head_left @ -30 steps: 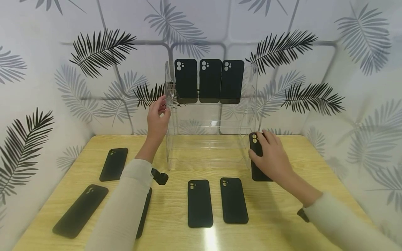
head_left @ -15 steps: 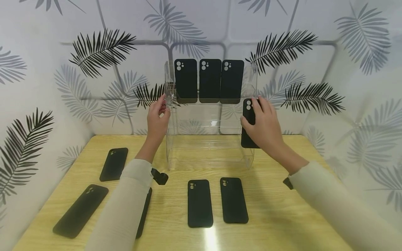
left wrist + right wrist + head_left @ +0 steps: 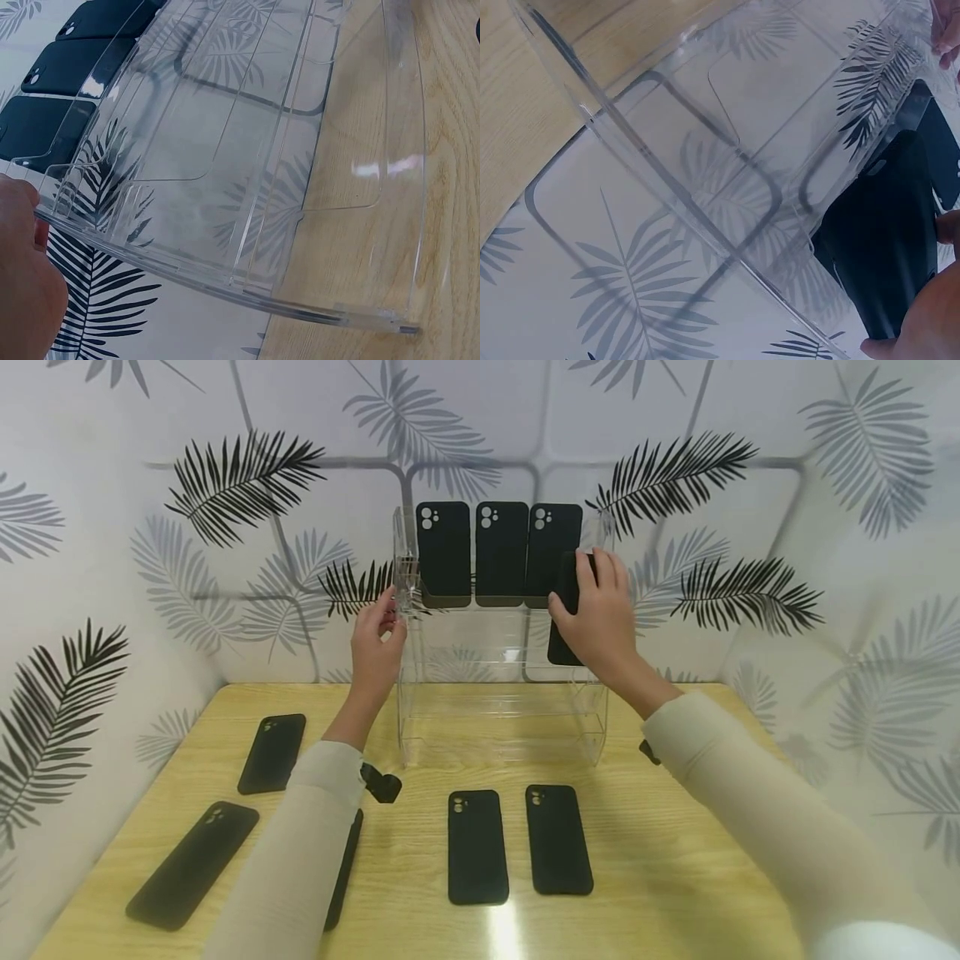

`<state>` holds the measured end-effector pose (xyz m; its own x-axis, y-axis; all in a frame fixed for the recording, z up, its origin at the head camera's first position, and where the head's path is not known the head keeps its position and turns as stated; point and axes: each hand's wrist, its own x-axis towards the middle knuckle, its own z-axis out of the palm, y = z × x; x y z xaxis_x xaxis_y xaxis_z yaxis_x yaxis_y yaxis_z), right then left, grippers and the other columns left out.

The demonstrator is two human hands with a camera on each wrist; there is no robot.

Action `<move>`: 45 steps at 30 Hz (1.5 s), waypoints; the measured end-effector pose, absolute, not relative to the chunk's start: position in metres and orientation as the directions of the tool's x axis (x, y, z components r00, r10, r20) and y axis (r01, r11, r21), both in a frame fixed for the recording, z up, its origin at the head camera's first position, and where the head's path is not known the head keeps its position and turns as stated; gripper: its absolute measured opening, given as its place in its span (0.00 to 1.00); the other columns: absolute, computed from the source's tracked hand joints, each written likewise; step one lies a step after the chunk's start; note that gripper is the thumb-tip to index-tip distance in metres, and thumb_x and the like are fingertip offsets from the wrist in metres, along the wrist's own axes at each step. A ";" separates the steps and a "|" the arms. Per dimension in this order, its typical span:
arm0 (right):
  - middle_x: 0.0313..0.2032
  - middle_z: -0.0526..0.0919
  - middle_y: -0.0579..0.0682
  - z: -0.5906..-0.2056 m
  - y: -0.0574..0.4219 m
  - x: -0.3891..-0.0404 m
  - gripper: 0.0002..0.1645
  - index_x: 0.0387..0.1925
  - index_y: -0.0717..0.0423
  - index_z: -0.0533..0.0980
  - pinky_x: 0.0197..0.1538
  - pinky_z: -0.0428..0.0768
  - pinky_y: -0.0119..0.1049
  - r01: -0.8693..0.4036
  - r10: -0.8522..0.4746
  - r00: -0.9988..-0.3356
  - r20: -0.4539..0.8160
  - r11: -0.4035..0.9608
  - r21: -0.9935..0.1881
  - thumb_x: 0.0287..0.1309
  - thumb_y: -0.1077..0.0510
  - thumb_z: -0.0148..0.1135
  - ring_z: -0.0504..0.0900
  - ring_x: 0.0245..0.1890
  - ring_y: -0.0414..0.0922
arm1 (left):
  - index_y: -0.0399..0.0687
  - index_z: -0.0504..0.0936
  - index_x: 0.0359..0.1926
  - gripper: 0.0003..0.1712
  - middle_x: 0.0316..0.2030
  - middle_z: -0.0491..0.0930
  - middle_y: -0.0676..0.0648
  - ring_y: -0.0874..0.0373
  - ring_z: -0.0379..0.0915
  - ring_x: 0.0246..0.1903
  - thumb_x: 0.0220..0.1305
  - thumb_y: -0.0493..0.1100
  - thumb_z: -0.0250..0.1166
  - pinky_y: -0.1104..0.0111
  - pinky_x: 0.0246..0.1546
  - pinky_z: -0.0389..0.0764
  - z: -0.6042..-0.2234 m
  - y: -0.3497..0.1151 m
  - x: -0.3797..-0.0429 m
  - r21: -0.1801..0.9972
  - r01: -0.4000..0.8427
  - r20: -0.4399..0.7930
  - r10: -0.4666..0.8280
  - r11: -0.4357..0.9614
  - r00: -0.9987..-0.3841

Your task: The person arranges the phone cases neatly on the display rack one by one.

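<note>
My right hand (image 3: 602, 614) holds a black phone case (image 3: 564, 631) by its edges, in front of the right side of a clear acrylic tiered display stand (image 3: 495, 747). In the right wrist view that phone case (image 3: 889, 232) is tilted, its lower edge near the stand's clear tiers. Three black phone cases stand side by side on the top tier: a left one (image 3: 444, 547), a middle one (image 3: 502, 547) and a right one (image 3: 551, 535), partly covered by the held case. My left hand (image 3: 378, 639) grips the stand's left side panel (image 3: 225, 289), fingertips partly hidden behind it.
Two phone cases, one (image 3: 477, 847) beside another (image 3: 558, 839), lie on the wooden table (image 3: 637, 893) before the stand. Further left lie a phone case (image 3: 272, 753), a second phone case (image 3: 192, 866) and a third phone case (image 3: 345, 872) mostly under my left sleeve. A leaf-patterned wall (image 3: 480, 418) stands close behind.
My right hand has lifted a phone case from the table right of the stand, up and leftward to the upper tiers. My left hand has stayed at the side panel.
</note>
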<state>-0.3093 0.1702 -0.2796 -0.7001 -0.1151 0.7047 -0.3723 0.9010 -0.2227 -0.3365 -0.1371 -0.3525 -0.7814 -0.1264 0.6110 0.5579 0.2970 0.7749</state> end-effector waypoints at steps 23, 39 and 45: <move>0.75 0.55 0.62 -0.278 0.150 -0.353 0.43 0.77 0.59 0.54 0.77 0.58 0.49 -0.310 -0.083 -0.696 0.713 0.931 -0.194 0.72 0.45 0.55 0.49 0.77 0.58 | 0.42 0.68 0.73 0.29 0.56 0.71 0.32 0.44 0.71 0.52 0.73 0.32 0.56 0.56 0.60 0.76 -0.355 -0.136 -0.339 0.766 0.577 0.626 -0.122 0.285 -0.770; 0.75 0.54 0.65 -0.298 0.140 -0.356 0.44 0.77 0.62 0.53 0.79 0.51 0.50 -0.257 -0.115 -0.682 0.723 0.962 -0.090 0.72 0.43 0.55 0.50 0.77 0.61 | 0.40 0.68 0.73 0.29 0.56 0.71 0.34 0.48 0.72 0.52 0.72 0.32 0.54 0.61 0.60 0.76 -0.353 -0.138 -0.336 0.764 0.570 0.624 -0.122 0.302 -0.772; 0.77 0.51 0.63 -0.298 0.139 -0.355 0.46 0.78 0.59 0.52 0.79 0.49 0.54 -0.216 -0.094 -0.700 0.708 0.973 -0.085 0.72 0.41 0.55 0.49 0.78 0.60 | 0.40 0.68 0.73 0.29 0.56 0.71 0.34 0.48 0.71 0.52 0.72 0.32 0.54 0.60 0.60 0.76 -0.353 -0.138 -0.337 0.768 0.563 0.619 -0.125 0.306 -0.775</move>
<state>-0.3551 0.1386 -0.2983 -0.7002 -0.0937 0.7078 -0.2162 0.9726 -0.0851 -0.3366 -0.1382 -0.3535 -0.7755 -0.1251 0.6188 0.5631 0.3061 0.7676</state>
